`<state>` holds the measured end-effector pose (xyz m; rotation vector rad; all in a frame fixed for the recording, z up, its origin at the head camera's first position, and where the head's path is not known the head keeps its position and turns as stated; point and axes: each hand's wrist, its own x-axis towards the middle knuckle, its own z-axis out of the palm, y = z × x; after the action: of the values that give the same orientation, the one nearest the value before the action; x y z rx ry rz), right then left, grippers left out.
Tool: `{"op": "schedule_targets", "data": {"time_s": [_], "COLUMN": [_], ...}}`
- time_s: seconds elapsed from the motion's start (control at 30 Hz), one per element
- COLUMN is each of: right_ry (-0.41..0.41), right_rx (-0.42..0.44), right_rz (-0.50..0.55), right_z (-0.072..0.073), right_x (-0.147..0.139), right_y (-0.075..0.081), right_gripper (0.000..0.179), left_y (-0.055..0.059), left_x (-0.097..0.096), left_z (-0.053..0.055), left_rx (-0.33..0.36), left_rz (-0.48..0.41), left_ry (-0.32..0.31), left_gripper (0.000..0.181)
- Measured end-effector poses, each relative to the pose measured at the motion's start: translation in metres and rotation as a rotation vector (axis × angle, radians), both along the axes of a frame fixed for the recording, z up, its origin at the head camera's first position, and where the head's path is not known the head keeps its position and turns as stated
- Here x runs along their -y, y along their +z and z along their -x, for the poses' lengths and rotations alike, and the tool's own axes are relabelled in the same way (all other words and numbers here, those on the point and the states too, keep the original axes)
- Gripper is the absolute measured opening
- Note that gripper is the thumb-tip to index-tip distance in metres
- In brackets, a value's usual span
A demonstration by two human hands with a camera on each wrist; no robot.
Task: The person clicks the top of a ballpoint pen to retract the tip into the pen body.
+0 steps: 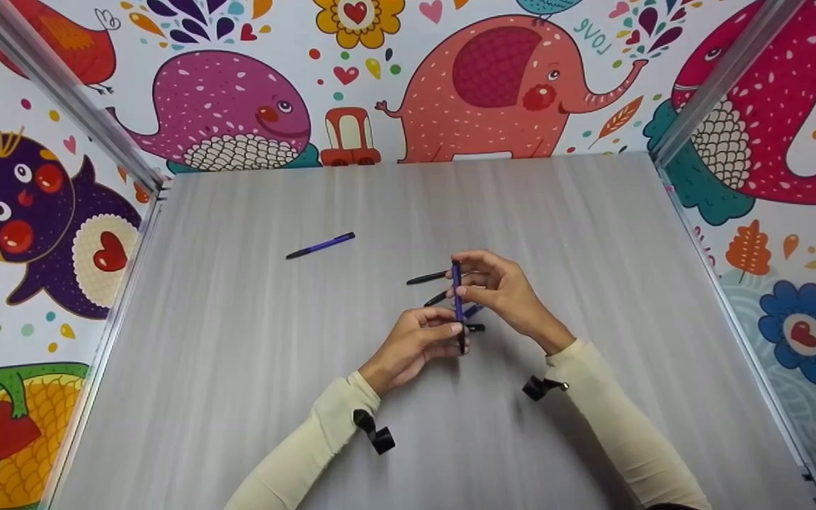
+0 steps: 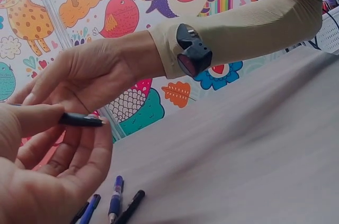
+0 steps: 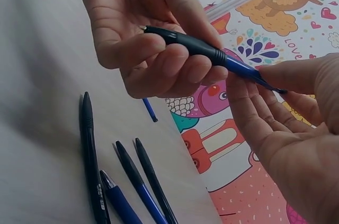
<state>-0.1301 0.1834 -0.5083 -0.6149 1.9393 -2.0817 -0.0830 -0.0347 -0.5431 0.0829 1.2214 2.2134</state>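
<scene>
One blue pen (image 1: 458, 287) with a black grip section is held between both hands over the table. My left hand (image 1: 415, 343) pinches its black lower part, thumb on one side and fingers on the other. The metal writing tip sticks out past the fingers in the right wrist view, beside the black grip section (image 3: 198, 46). My right hand (image 1: 503, 292) pinches the blue upper end between thumb and fingers. Below the hands lie several more pens: a black pen (image 3: 89, 150), a thick blue pen (image 3: 121, 198) and slimmer ones beside them. The hands partly hide these in the head view.
Away to the left on the grey table (image 1: 224, 340) lies another blue and black pen (image 1: 320, 245). Printed panels with cartoon animals stand around the back and sides, with metal posts (image 1: 727, 78) at the corners. Black wrist cameras (image 1: 375, 431) sit on both sleeves.
</scene>
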Motion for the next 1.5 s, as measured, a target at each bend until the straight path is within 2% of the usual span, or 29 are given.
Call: {"op": "schedule_targets", "data": {"time_s": [0.33, 0.43, 0.6, 0.73, 0.87, 1.03, 1.27, 1.5], "right_ry": [-0.030, -0.031, -0.052, -0.097, -0.176, -0.271, -0.303, -0.334], "right_rx": [-0.021, -0.025, -0.044, -0.081, -0.102, -0.092, -0.091, -0.076], "right_rz": [-0.027, -0.028, -0.019, 0.020, 0.062, 0.057, -0.005, -0.066], "right_z": [-0.001, -0.001, 0.000, 0.002, 0.007, 0.013, 0.016, 0.020], "right_x": [0.000, 0.001, 0.001, 0.001, -0.002, -0.006, -0.014, -0.020], "right_y": [-0.007, -0.009, -0.008, -0.007, -0.008, -0.011, -0.016, -0.023], "right_gripper": [0.048, 0.048, 0.047, 0.047, 0.037, 0.020, 0.015, 0.016], "left_y": [0.003, 0.002, 0.006, 0.010, 0.009, 0.001, -0.004, -0.002], "left_x": [-0.001, 0.000, 0.003, 0.007, 0.014, 0.023, 0.032, 0.038], "left_z": [-0.001, 0.000, 0.005, 0.011, 0.018, 0.025, 0.034, 0.042], "left_rx": [-0.006, 0.002, 0.010, -0.002, -0.043, -0.066, -0.158, -0.259], "left_rz": [0.020, 0.017, 0.034, 0.088, 0.165, 0.219, 0.317, 0.467], "left_ry": [0.009, 0.006, 0.007, 0.020, 0.031, 0.035, 0.076, 0.168], "left_gripper": [0.020, 0.015, 0.010, 0.012, 0.022, 0.031, 0.031, 0.020]}}
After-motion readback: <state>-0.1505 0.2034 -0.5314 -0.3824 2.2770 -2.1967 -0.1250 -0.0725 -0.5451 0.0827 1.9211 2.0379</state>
